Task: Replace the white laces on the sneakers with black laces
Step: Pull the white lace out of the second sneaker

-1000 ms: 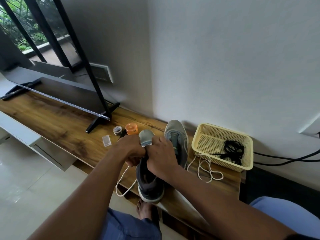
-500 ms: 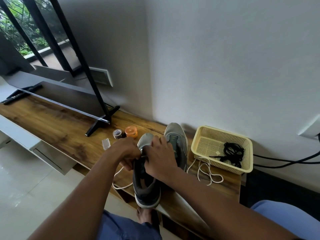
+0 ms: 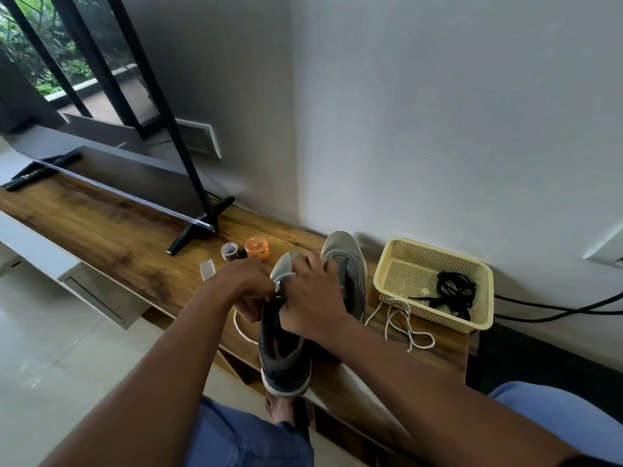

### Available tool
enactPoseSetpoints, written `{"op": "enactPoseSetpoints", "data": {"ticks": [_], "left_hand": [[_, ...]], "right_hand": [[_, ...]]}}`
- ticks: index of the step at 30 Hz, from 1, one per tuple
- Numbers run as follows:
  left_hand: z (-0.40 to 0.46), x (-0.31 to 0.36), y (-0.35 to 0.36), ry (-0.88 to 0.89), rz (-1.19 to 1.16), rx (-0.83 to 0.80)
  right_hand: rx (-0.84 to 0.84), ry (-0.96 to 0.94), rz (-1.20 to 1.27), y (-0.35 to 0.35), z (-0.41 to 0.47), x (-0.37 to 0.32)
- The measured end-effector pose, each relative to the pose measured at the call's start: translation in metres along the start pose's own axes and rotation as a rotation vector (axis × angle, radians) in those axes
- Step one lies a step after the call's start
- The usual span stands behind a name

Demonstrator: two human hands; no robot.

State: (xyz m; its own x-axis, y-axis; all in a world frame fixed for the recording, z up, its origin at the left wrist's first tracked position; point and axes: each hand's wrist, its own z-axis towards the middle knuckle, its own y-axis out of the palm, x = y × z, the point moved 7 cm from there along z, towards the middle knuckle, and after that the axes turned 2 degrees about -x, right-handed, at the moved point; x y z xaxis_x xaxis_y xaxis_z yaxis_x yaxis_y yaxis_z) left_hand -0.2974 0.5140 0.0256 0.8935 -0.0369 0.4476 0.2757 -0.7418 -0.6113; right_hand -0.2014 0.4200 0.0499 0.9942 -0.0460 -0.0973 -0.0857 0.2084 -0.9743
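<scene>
Since earlier frame: near sneaker (image 3: 283, 352) slid closer to table (image 3: 111, 237) front edge. Left hand (image 3: 242, 288) fingers curled, pinching white lace (image 3: 240, 326); right hand (image 3: 312, 298) grips sneaker. Draw lace out eyelet by eyelet, sneaker steadied. Black laces (image 3: 455, 291) in basket (image 3: 397, 251), right end.

Wood TV bench (image 3: 101, 230) w/ TV (image 3: 111, 176), grey walls (image 3: 438, 112), pale tile floor (image 3: 50, 348).

Two grey sneakers stand on the wooden shelf: the near sneaker (image 3: 283, 358) at 6 o'clock, the far sneaker (image 3: 347, 264) just past it toward 1 o'clock. Two white laces show, one loose lace (image 3: 404, 325) at 3 o'clock, one hanging lace (image 3: 241, 328) at 9 o'clock. One yellow basket (image 3: 397, 261) holds one bundle of black laces (image 3: 455, 291). One orange jar (image 3: 257, 248), one tape roll (image 3: 229, 251), one clear box (image 3: 207, 269), one television (image 3: 111, 176).
</scene>
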Motion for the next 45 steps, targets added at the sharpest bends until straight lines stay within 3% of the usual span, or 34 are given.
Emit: {"op": "enactPoseSetpoints", "data": {"ticks": [3, 7, 9, 17, 19, 24, 26, 30, 32, 37, 45], "left_hand": [[0.001, -0.002, -0.001, -0.007, -0.008, 0.014], [0.002, -0.004, -0.002, -0.015, -0.016, 0.012], [0.003, -0.004, -0.001, -0.021, -0.016, 0.008], [0.007, -0.005, 0.0, -0.026, -0.011, 0.0], [0.008, -0.005, -0.001, -0.028, -0.015, 0.0], [0.009, -0.006, 0.0, -0.033, -0.031, -0.008], [0.009, -0.006, 0.001, -0.032, -0.031, -0.012], [0.008, -0.005, 0.001, -0.014, -0.038, -0.022], [0.006, -0.004, 0.001, 0.002, -0.039, -0.023], [0.005, -0.005, 0.0, 0.014, -0.049, -0.011], [0.007, -0.004, 0.001, 0.019, -0.039, -0.029]], "right_hand": [[0.03, -0.001, -0.021, 0.001, -0.004, 0.0], [0.263, 0.252, 0.166, -0.03, 0.002, 0.03], [0.315, 0.291, 0.156, -0.036, 0.005, 0.038], [0.082, -0.099, -0.052, 0.004, -0.002, -0.005], [0.108, -0.049, -0.037, 0.0, -0.002, 0.003], [0.315, 0.296, 0.079, -0.032, 0.006, 0.045], [0.212, 0.237, 0.052, -0.027, 0.009, 0.041], [-0.02, -0.054, -0.019, -0.002, 0.0, 0.004], [-0.003, -0.103, -0.073, 0.004, -0.003, -0.004], [0.081, -0.013, 0.017, -0.007, 0.003, 0.001], [0.005, -0.053, -0.062, 0.0, -0.005, -0.004]]}}
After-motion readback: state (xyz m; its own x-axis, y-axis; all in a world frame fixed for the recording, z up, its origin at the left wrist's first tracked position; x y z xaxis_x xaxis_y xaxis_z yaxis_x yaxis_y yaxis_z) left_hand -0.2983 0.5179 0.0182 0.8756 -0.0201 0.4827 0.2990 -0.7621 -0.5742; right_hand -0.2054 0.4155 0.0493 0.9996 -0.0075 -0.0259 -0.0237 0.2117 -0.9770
